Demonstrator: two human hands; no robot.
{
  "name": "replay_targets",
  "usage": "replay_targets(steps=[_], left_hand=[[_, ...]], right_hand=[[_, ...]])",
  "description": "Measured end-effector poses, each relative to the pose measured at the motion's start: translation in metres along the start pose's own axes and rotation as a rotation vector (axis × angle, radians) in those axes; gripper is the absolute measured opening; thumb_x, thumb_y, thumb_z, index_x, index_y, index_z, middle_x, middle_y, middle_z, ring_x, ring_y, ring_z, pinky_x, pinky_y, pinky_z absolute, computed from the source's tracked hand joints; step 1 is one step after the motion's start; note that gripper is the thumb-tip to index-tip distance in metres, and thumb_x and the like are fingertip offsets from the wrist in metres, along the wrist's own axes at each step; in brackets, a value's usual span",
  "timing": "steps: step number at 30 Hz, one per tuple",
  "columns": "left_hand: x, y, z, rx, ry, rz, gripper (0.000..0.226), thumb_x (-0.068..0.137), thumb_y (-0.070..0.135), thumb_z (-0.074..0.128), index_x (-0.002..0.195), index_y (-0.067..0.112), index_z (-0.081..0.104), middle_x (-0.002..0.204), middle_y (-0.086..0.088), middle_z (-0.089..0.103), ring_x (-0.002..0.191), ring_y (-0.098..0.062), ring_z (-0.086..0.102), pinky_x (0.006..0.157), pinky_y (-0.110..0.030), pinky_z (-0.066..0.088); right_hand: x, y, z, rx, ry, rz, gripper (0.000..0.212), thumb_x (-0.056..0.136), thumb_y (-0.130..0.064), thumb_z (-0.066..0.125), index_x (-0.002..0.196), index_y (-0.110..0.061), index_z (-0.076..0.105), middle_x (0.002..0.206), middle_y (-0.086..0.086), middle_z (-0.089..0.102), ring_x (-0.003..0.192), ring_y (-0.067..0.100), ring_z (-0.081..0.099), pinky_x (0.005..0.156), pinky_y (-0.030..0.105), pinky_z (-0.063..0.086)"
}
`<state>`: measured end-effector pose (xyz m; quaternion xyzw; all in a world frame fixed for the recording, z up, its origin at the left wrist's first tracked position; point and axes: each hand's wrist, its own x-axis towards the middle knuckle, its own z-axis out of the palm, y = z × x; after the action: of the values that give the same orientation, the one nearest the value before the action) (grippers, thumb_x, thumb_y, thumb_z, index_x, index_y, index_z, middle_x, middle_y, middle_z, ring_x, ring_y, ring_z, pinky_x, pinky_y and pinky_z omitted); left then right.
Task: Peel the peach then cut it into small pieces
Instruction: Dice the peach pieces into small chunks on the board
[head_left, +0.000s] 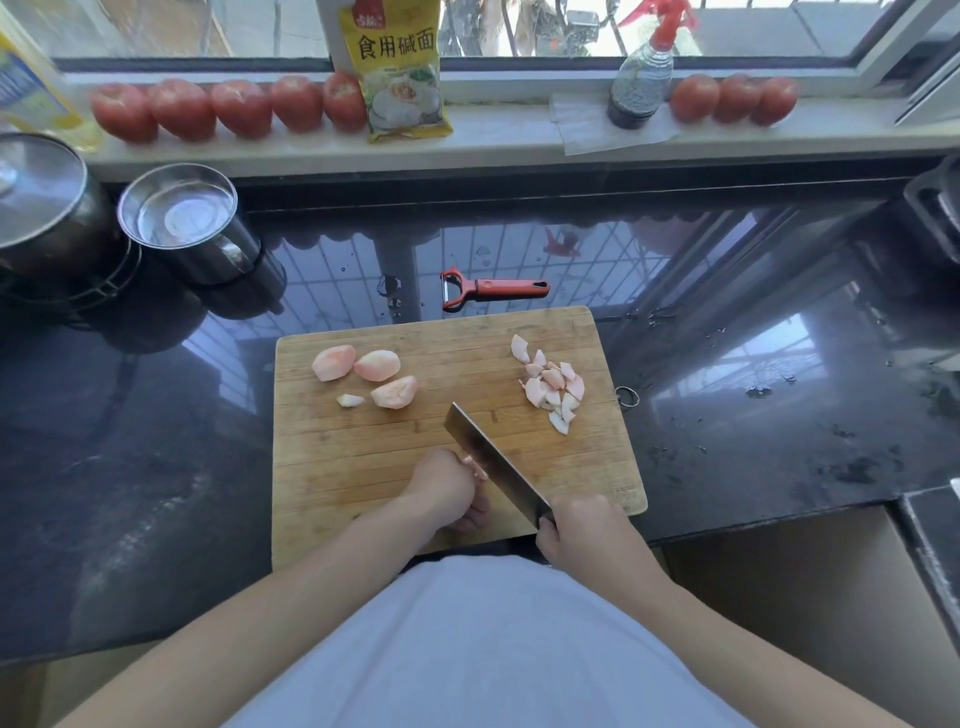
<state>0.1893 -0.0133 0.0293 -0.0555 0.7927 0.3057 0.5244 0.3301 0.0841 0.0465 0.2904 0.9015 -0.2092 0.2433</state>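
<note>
Fingers of my left hand (448, 488) curl down over a peach piece (477, 469) on the cutting board (363, 457), pinning it against the flat of the cleaver (493, 460); most of that piece is hidden under my knuckles, so I can only guess at its shape. My right hand (582, 525) is wrapped tight round the cleaver's handle at the board's near edge, blade angled away to the left. Three peeled peach chunks (371, 371) and one small scrap (349, 400) lie at the board's far left, and a heap of small cut pieces (553, 387) sits at its far right. Just beyond the board, a red peeler (493, 289) rests on the dark glossy counter (156, 441).

On the windowsill a yellow packet (402, 73) reads 食用碱面. Tomatoes (228, 106) line up to its left, more tomatoes (732, 98) to the right, past a spray bottle (641, 83) with a red trigger, holding dark liquid. At the counter's far left stands a steel cup (182, 218) that seems to hold clear water, beside a lidded pot (41, 208)
</note>
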Motion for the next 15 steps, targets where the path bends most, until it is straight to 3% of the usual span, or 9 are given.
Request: replay_targets(steps=[11,15], left_hand=[[0.0077,-0.0022,0.0003,0.016,-0.01,0.008,0.026,0.109,0.011,0.039,0.116,-0.001,0.061,0.087,-0.021,0.077,0.069,-0.028,0.074,0.059,-0.033,0.06],[0.0098,-0.0008,0.0009,0.019,-0.012,-0.001,0.025,0.108,0.009,0.041,0.118,-0.002,0.06,0.089,-0.022,0.076,0.069,-0.029,0.073,0.061,-0.034,0.061]], right_hand=[[-0.0011,-0.004,-0.0045,-0.003,-0.032,0.0,0.025,0.099,-0.024,0.048,0.077,-0.012,0.052,0.069,0.001,0.048,0.074,0.027,0.058,0.067,0.038,0.053],[-0.0037,-0.0037,-0.0056,0.029,-0.009,0.016,0.026,0.099,-0.024,0.048,0.082,-0.007,0.059,0.074,0.006,0.058,0.075,0.028,0.061,0.066,0.038,0.054]])
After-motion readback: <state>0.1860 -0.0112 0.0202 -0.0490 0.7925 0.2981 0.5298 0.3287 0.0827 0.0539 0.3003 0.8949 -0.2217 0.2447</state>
